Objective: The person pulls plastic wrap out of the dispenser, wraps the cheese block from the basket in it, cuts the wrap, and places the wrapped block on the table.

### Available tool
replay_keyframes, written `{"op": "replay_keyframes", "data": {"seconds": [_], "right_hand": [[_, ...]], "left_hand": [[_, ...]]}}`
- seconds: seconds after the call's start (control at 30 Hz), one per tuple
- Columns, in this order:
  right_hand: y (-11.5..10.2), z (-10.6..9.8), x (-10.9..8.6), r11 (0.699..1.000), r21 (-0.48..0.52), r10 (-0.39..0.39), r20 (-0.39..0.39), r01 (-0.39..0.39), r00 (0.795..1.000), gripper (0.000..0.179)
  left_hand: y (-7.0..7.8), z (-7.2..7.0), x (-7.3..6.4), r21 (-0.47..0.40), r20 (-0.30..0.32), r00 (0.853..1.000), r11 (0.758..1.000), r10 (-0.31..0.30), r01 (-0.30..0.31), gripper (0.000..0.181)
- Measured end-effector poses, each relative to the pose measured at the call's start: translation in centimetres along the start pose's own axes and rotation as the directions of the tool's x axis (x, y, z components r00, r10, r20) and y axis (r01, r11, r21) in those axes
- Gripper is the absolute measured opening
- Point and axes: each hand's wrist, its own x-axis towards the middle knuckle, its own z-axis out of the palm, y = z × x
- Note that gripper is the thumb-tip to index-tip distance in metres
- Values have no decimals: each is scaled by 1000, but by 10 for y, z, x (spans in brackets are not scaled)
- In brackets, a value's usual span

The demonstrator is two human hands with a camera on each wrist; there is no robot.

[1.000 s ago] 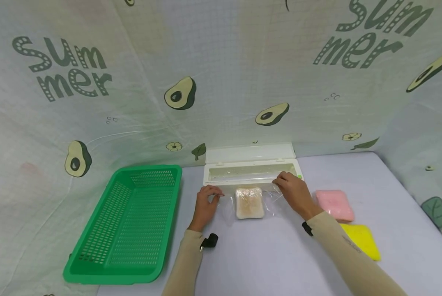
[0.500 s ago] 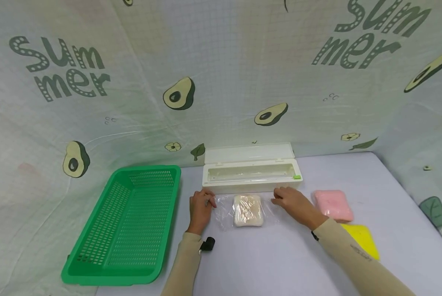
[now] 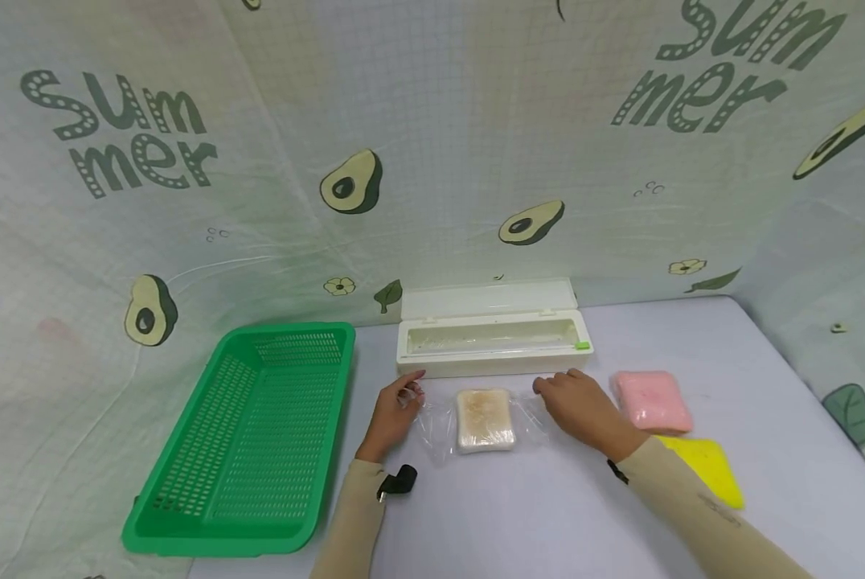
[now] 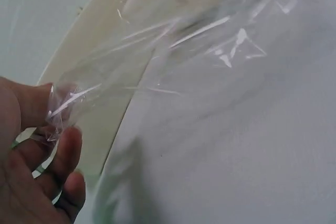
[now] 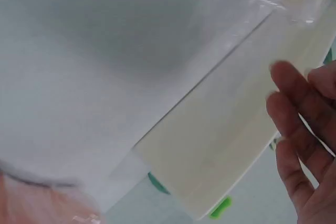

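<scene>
A square, toast-like slice of bread with a pale brown top and white edges lies on the table, with clear plastic wrap about it. Loose wrap spreads out on both sides. On the left side, my left hand pinches the wrap's edge; the left wrist view shows the film bunched at thumb and forefinger. My right hand holds the other side with bent fingers. Its fingertip contact is partly cut off in the right wrist view. Just behind both hands stands a long white wrap dispenser, lid raised.
A green perforated basket stands at the left. Right of my right hand lie a pink square block and a yellow one, partly under the right forearm. A printed cloth hangs behind the table.
Both hands have come down from the dispenser's front, drawing the wrap and bread toward me. The bread now sits apart from the dispenser. My left hand has turned slightly, forefinger stretching forward.
</scene>
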Motion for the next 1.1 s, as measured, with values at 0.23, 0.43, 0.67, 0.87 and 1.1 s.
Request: {"op": "replay_keyframes", "data": {"seconds": [0.23, 0.43, 0.67, 0.87, 1.1], "right_hand": [[-40, 17, 28, 976, 209, 48, 30, -53, 998, 54], [-57, 31, 32, 982, 175, 48, 85, -63, 995, 51], [-61, 31, 31, 996, 86, 7, 2, -8, 1000, 45], [-66, 28, 32, 1000, 24, 4, -52, -3, 999, 42], [-67, 30, 31, 1000, 5, 17, -27, -17, 999, 41]], "left_hand": [[0, 3, -6, 59, 10, 1000, 998, 17, -17, 21], [0, 8, -12, -28, -92, 995, 999, 22, -24, 18], [22, 8, -15, -89, -207, 977, 993, 59, -78, 16], [53, 37, -31, 397, -24, 957, 882, 289, -256, 20], [57, 60, -43, 789, 219, 953, 537, 210, -299, 83]]}}
